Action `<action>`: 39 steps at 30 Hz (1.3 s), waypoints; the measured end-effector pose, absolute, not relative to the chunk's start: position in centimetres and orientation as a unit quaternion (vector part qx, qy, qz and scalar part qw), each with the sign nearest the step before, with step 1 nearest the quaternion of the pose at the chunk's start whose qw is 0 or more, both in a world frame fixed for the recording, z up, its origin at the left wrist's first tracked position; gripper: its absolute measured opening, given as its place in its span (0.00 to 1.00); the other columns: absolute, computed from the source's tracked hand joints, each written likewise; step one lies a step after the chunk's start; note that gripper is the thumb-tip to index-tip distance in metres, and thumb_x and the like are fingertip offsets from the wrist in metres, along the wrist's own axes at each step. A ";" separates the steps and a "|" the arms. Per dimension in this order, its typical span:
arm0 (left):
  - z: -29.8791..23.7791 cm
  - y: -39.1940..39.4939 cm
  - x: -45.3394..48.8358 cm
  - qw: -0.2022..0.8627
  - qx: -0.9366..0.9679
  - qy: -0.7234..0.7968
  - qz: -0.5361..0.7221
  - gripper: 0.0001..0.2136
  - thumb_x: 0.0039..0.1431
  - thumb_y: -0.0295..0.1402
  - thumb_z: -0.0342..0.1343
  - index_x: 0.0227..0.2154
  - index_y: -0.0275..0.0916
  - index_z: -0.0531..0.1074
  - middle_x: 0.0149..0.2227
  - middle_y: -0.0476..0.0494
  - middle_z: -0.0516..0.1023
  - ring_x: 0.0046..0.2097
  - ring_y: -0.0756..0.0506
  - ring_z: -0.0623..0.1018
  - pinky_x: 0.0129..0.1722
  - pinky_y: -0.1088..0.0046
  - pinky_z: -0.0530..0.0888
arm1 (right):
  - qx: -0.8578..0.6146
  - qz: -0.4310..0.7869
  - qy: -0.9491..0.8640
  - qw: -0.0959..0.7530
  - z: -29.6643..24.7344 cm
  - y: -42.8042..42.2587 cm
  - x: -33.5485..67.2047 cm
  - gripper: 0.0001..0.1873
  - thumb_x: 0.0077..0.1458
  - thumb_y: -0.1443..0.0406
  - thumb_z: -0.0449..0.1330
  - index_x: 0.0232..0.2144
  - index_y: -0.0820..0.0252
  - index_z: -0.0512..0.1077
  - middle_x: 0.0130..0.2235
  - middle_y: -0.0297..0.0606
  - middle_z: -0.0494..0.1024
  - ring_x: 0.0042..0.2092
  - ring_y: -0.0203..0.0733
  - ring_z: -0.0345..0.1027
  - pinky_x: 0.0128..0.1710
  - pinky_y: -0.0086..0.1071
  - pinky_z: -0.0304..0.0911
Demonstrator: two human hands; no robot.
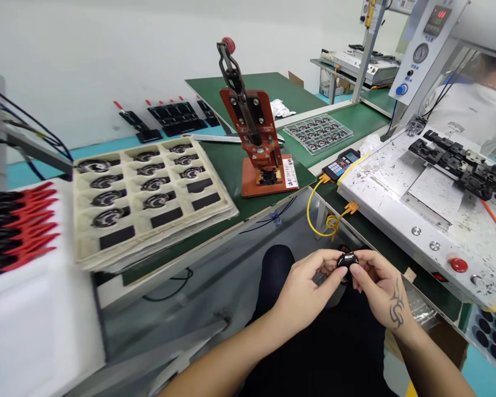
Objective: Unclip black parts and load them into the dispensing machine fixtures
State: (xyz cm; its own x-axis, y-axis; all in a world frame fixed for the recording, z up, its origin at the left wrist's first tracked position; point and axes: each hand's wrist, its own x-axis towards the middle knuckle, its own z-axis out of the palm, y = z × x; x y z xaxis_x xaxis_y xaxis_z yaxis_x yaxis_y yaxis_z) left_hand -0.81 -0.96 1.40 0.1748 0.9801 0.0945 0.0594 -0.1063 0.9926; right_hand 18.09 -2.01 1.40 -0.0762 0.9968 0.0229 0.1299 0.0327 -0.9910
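Entry: factory assembly line, small-parts station, where I am sitting.

Landmark: orange hand press [258, 138], standing on a green bench mat [227, 165].

- Left of the press: a stack of beige trays [149, 187] is holding round black parts in pockets.
- Behind and right of the press: a clear tray [318, 132] is carrying more.
- Right of the press: a white bench machine [438, 220] is standing below a control panel [421, 44], and a co-worker in white [471, 110] is sitting beyond it.
- Nearer than the press: I am holding one small black part [348, 259].

Barely a word can be read from where I stand.
White print on the small black part [348, 259] between the fingers [334, 270] blurs; the press label [290, 172], up-left of them, is too small; red digits on the control panel [437, 13], far above-right, stay unclear.
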 end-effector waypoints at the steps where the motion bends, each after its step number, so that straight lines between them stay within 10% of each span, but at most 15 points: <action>1: 1.4 -1.0 -0.9 0.484 0.589 0.451 0.464 0.07 0.66 0.33 0.64 0.44 0.40 0.81 0.38 0.44 0.86 0.38 0.44 0.83 0.42 0.68 0.79 | -0.505 0.474 -0.559 0.455 1.4 -2.0 18.0 0.12 0.68 0.55 0.66 0.46 0.54 0.80 0.32 0.34 0.78 0.29 0.38 0.72 0.30 0.33 0.71; 18: 3.1 -1.5 -2.8 0.477 0.532 0.500 0.489 0.08 0.68 0.38 0.60 0.39 0.38 0.76 0.32 0.47 0.79 0.34 0.46 0.78 0.36 0.69 0.74 | -0.456 0.468 -0.616 0.440 1.2 0.8 15.1 0.12 0.66 0.53 0.67 0.42 0.54 0.80 0.32 0.36 0.79 0.30 0.42 0.73 0.30 0.34 0.73; 39: 2.8 -23.8 -6.1 0.234 0.138 0.617 0.739 0.22 0.64 0.49 0.68 0.49 0.36 0.76 0.38 0.39 0.84 0.36 0.45 0.83 0.40 0.66 0.81 | 0.205 0.515 -0.827 0.094 1.9 -3.1 -3.3 0.14 0.72 0.65 0.61 0.55 0.50 0.81 0.45 0.40 0.84 0.43 0.46 0.81 0.40 0.34 0.75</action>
